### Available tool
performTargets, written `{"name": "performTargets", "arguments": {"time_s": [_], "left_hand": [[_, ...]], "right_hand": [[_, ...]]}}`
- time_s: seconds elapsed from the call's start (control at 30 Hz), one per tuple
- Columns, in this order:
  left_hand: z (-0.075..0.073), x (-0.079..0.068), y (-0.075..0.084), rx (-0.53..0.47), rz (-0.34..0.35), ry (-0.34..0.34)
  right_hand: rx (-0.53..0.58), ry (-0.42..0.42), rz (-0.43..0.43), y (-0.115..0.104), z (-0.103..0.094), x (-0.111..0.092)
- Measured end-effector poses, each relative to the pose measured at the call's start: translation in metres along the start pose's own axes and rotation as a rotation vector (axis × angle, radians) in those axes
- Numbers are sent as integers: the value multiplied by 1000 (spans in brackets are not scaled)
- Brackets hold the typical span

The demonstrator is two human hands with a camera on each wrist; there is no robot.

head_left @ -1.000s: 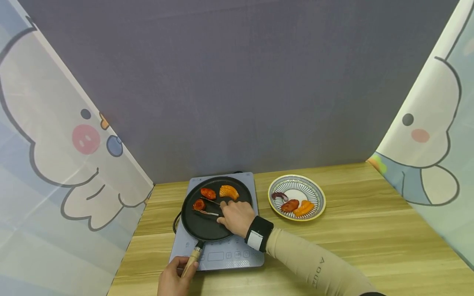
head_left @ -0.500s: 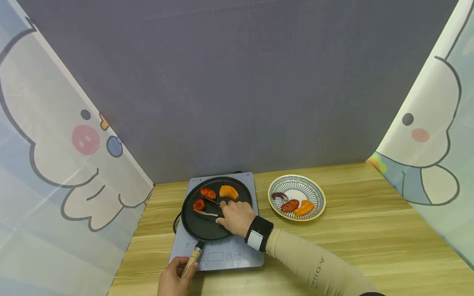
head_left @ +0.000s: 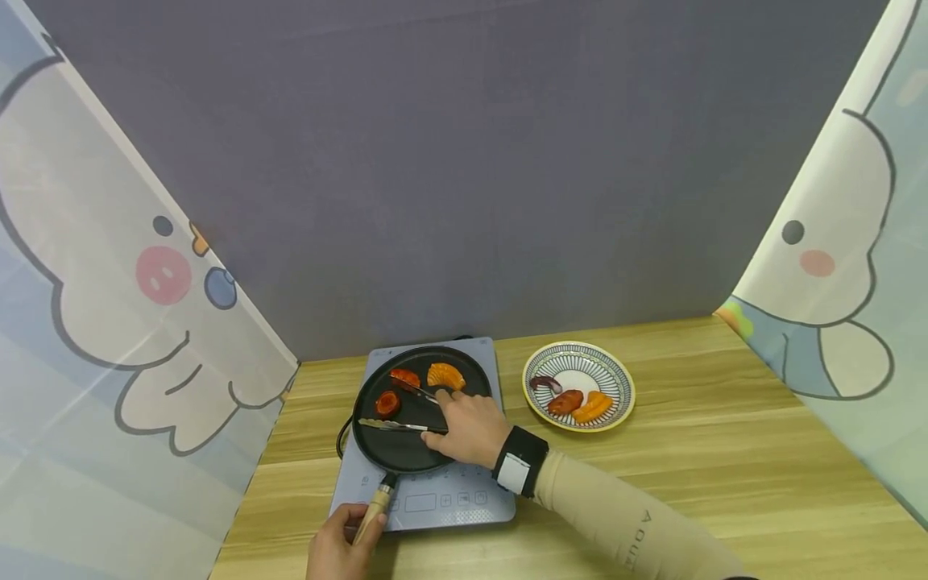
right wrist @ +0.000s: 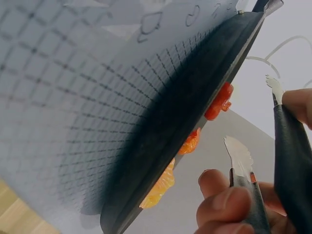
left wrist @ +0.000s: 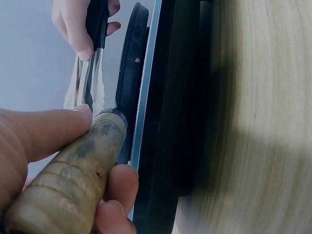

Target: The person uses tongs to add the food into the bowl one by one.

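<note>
- L hand (head_left: 339,544) grips pan handle (head_left: 374,509), thumb along top & fingertips under it per L wrist view; clamped on wood part.
- R hand (head_left: 470,428) holds tongs (head_left: 397,426) by dark grips, thumb on one arm, fingers on the other; hand's clamped on tongs.
- Tongs' arms spread apart over pan (head_left: 413,457), tips pointing to person's L.
- Round red pc (head_left: 387,403) in pan, btwn the tong arms as seen from head cam, w/ visible gaps; not clamped.
- Far tong arm crosses oval red pc (head_left: 403,376) in head view; can't tell if touching.
- Ridged orange pc (head_left: 445,375) in pan too, R of oval one, near far rim.
- Pan sits on induction cooktop (head_left: 420,514), handle twd person, sticking out past the front edge.
- Patterned plate (head_left: 577,380) on wood table (head_left: 732,435), R of cooktop, just apart. Holds purple pc (head_left: 545,384), brownish-red pc (head_left: 565,402) & smooth orange pc (head_left: 594,408).
- Black wrist strap (head_left: 520,461) & beige sleeve (head_left: 616,507) on R arm.
</note>
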State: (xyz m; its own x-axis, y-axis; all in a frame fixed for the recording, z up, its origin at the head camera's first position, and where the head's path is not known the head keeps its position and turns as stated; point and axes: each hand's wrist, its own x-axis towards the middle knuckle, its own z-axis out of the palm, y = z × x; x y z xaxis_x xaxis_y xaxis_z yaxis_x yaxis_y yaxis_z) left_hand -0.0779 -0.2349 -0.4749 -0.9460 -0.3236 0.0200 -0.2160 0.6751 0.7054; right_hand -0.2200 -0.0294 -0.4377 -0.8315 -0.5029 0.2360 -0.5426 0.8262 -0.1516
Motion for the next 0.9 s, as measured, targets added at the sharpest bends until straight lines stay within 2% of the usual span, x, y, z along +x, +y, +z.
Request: {"name": "performTargets", "arguments": {"time_s": [0.37,0.7,0.9], "left_hand": [[0,1,-2,13,-10,-9],[1,1,-3,11,3,-1],[1,1,-3,15,-5,6]], "right_hand": [[38,68,-4,7,-3,-10],[83,46,13,17,-8,-16],[60,53,27,25,-10,-20]]}}
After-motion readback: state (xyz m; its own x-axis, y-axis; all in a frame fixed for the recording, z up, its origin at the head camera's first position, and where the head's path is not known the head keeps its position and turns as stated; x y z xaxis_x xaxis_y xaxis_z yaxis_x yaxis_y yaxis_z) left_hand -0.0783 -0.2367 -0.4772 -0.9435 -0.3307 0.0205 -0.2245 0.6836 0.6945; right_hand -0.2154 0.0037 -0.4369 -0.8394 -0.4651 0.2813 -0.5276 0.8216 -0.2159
